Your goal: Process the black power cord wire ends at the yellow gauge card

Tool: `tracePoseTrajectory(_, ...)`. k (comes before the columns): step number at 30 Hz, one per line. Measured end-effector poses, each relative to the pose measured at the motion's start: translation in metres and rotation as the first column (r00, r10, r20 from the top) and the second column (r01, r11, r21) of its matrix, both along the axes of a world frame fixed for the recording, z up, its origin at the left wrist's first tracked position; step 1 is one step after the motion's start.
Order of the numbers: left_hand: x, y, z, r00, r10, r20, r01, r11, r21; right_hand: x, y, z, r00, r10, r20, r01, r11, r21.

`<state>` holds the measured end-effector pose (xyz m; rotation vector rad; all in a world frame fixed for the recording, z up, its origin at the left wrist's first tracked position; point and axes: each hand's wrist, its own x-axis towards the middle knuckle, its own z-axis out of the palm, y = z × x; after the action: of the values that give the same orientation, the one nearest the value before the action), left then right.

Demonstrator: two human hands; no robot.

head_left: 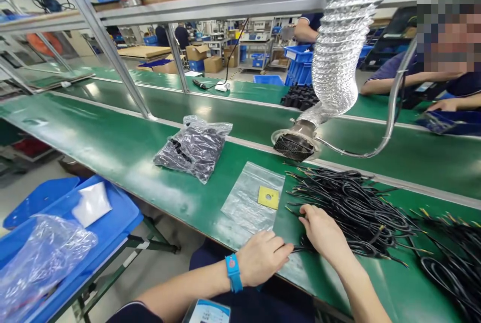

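My left hand [263,258], with a blue wrist strap [233,273], is at the front edge of the green bench, its fingers closed on a black cable [298,249]. To its right, my right hand [323,228] has curled fingers around a thin black cable whose bare end points left. Just behind it spreads a large pile of black cables [349,197] with yellowish stripped ends. A clear zip bag [240,200] lies flat left of my right hand, with a yellow square piece [268,197] with a round hole on it.
A clear bag of black parts [195,147] sits further left. A fume extractor [295,145] on a silver duct hangs over the bench. More cables [451,258] lie at right. Blue trays [112,212] stand at left. A co-worker's hand [445,105] shows across the bench.
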<state>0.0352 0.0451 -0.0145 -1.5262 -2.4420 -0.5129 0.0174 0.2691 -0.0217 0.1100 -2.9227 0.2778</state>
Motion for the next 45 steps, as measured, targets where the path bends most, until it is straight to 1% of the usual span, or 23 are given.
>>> tracePoseTrajectory(3, 0.0, -0.001, -0.002, 1.0, -0.002, -0.017, 0.003, 0.999, 0.036, 0.0, 0.0, 0.01, 0.998, 0.054, 0.031, -0.047, 0.979, -0.197)
tracePoseTrajectory(6, -0.001, -0.002, -0.004, 0.999, -0.01, -0.035, 0.012, 0.998, 0.064, -0.002, -0.011, 0.025, 0.999, 0.029, 0.028, -0.014, 0.904, -0.427)
tracePoseTrajectory(8, 0.0, -0.002, -0.005, 0.999, -0.017, -0.041, 0.02, 0.997, 0.079, -0.006, -0.026, 0.032, 1.0, 0.0, 0.011, 0.006, 0.855, -0.518)
tracePoseTrajectory(10, 0.001, -0.001, -0.004, 1.0, -0.008, -0.029, 0.011, 0.996, 0.085, -0.012, -0.043, 0.03, 0.998, -0.005, -0.059, -0.027, 0.847, -0.531)
tracePoseTrajectory(12, 0.004, -0.001, -0.001, 1.0, 0.016, 0.001, -0.016, 0.996, 0.092, -0.017, -0.057, 0.022, 0.99, 0.002, -0.141, -0.071, 0.872, -0.484)
tracePoseTrajectory(14, 0.005, -0.006, 0.002, 1.0, 0.028, 0.014, -0.029, 0.992, 0.124, -0.02, -0.066, 0.01, 0.983, 0.002, -0.185, -0.079, 0.908, -0.411)
tracePoseTrajectory(16, -0.001, -0.018, 0.005, 0.999, 0.038, -0.008, -0.036, 0.981, 0.19, -0.021, -0.069, -0.001, 0.978, -0.011, -0.209, -0.063, 0.937, -0.344)
tracePoseTrajectory(18, -0.019, -0.04, 0.011, 0.994, 0.104, -0.042, -0.088, 0.958, 0.272, -0.02, -0.068, -0.008, 0.969, -0.024, -0.245, -0.053, 0.951, -0.304)
tracePoseTrajectory(19, -0.033, -0.055, 0.014, 0.984, 0.168, -0.052, -0.143, 0.936, 0.32, -0.019, -0.067, -0.009, 0.963, -0.033, -0.267, -0.05, 0.954, -0.295)
tracePoseTrajectory(21, -0.07, -0.092, 0.023, 0.937, 0.348, -0.01, -0.321, 0.873, 0.368, -0.017, -0.065, -0.01, 0.951, -0.047, -0.306, -0.043, 0.959, -0.281)
tracePoseTrajectory(23, -0.114, -0.131, 0.031, 0.831, 0.555, 0.027, -0.525, 0.769, 0.366, -0.014, -0.064, -0.009, 0.947, -0.046, -0.318, -0.033, 0.97, -0.239)
tracePoseTrajectory(24, -0.135, -0.15, 0.034, 0.753, 0.657, 0.033, -0.626, 0.701, 0.343, -0.013, -0.064, -0.008, 0.949, -0.04, -0.312, -0.027, 0.978, -0.205)
tracePoseTrajectory(25, -0.156, -0.166, 0.036, 0.68, 0.733, 0.037, -0.71, 0.644, 0.284, -0.011, -0.065, -0.008, 0.953, -0.032, -0.3, -0.019, 0.986, -0.166)
tracePoseTrajectory(26, -0.175, -0.18, 0.037, 0.614, 0.788, 0.043, -0.777, 0.594, 0.207, -0.01, -0.065, -0.008, 0.958, -0.026, -0.285, -0.011, 0.992, -0.128)
tracePoseTrajectory(27, -0.191, -0.191, 0.037, 0.575, 0.816, 0.058, -0.816, 0.568, 0.108, -0.009, -0.065, -0.008, 0.962, -0.024, -0.271, -0.002, 0.995, -0.096)
tracePoseTrajectory(28, -0.204, -0.198, 0.036, 0.575, 0.815, 0.076, -0.818, 0.575, 0.015, -0.008, -0.066, -0.008, 0.965, -0.023, -0.26, 0.005, 0.997, -0.073)
tracePoseTrajectory(30, -0.223, -0.204, 0.032, 0.602, 0.792, 0.106, -0.789, 0.61, -0.074, -0.007, -0.067, -0.007, 0.968, -0.028, -0.25, 0.016, 0.999, -0.051)
tracePoseTrajectory(32, -0.234, -0.203, 0.027, 0.633, 0.763, 0.129, -0.758, 0.645, -0.098, -0.006, -0.069, -0.006, 0.967, -0.037, -0.252, 0.025, 0.998, -0.052)
tracePoseTrajectory(34, -0.239, -0.201, 0.026, 0.645, 0.751, 0.144, -0.745, 0.659, -0.104, -0.004, -0.07, -0.003, 0.962, -0.056, -0.267, 0.036, 0.996, -0.077)
tracePoseTrajectory(38, -0.247, -0.204, 0.029, 0.64, 0.751, 0.161, -0.747, 0.658, -0.099, -0.001, -0.07, 0.0, 0.945, -0.101, -0.311, 0.043, 0.981, -0.189)
tracePoseTrajectory(40, -0.25, -0.208, 0.032, 0.636, 0.746, 0.197, -0.737, 0.663, -0.132, 0.0, -0.068, 0.001, 0.939, -0.121, -0.323, 0.038, 0.967, -0.251)
tracePoseTrajectory(43, -0.253, -0.21, 0.037, 0.634, 0.709, 0.309, -0.682, 0.701, -0.21, -0.001, -0.066, -0.002, 0.932, -0.164, -0.325, 0.044, 0.936, -0.349)
tracePoseTrajectory(45, -0.253, -0.211, 0.041, 0.634, 0.682, 0.365, -0.648, 0.726, -0.23, -0.002, -0.065, -0.004, 0.93, -0.2, -0.309, 0.06, 0.911, -0.409)
